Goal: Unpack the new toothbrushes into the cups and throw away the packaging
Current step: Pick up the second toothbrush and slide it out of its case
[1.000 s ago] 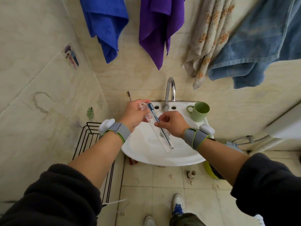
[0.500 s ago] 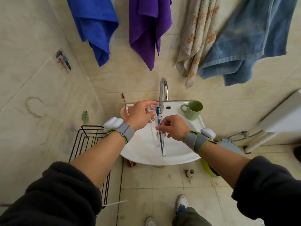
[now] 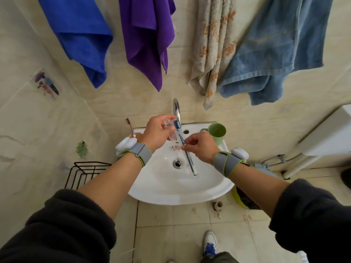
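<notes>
Over the white sink [image 3: 218, 184] my left hand [image 3: 158, 132] grips the top of a clear plastic toothbrush package [image 3: 169, 124]. My right hand [image 3: 201, 147] pinches the handle of a blue toothbrush [image 3: 187, 153], whose bristled head sticks up beside the tap and whose tail points down over the basin. An empty green cup [image 3: 217, 132] stands on the sink's back right rim. A pink toothbrush [image 3: 130, 127] stands upright behind my left wrist; the cup it sits in is almost hidden by the wrist.
A chrome tap [image 3: 176, 109] rises just behind my hands. Several towels hang on the wall above. A black wire rack [image 3: 83, 172] stands left of the sink. A lime-green bin [image 3: 242, 199] sits on the floor under the sink's right side.
The blue toothbrush has slid further out of the clear package and tilted, its tail swinging to the right. Both hands stayed over the basin.
</notes>
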